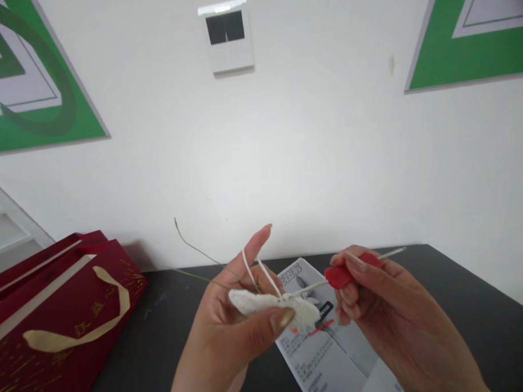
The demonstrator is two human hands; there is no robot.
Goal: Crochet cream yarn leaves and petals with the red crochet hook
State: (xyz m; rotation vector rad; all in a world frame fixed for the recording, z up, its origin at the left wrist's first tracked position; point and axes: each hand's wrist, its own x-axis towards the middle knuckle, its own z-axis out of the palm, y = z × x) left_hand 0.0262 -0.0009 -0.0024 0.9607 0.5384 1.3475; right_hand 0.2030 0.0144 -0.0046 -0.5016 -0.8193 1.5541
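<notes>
Crochet in progress, both hands up over the table point(172, 330), close together.

Risks first:
- Hook tip sits right at the edge of the white crochet piece point(274, 304). If L thumb pinch slackens, piece prob rotates or drops off the tip and the working loop could slip.
- White yarn point(249, 268) runs over the raised L index finger for tension. Finger drops or straightens = slack yarn, loose/uneven stitch. Too much pull = piece dragged out of the pinch.
- Thin loose strand point(195, 250) trails up-left from the work, free in air. Could snag on a finger or the hook shaft.
- Hook tip v. close to L fingertips; a hard push may poke the thumb.

Pose:
- Left hand point(232, 328): palm toward camera, index pointing up, thumb + other fingers closed on the crochet piece, holding it roughly flat.
- Right hand point(385, 312): comes in from the right, fingers closed round the red handle of the crochet hook point(350, 271), overhand grip. Metal shaft points left into the piece, other end sticks out right past the knuckles.

Around: printed leaflet point(331, 353) lies flat on the table under/between the hands. Dark red gift bag point(55, 317) w/ gold ribbon handle lies at left, well apart. White wall behind, green-framed posters, small wall panel point(225, 37) up top.
</notes>
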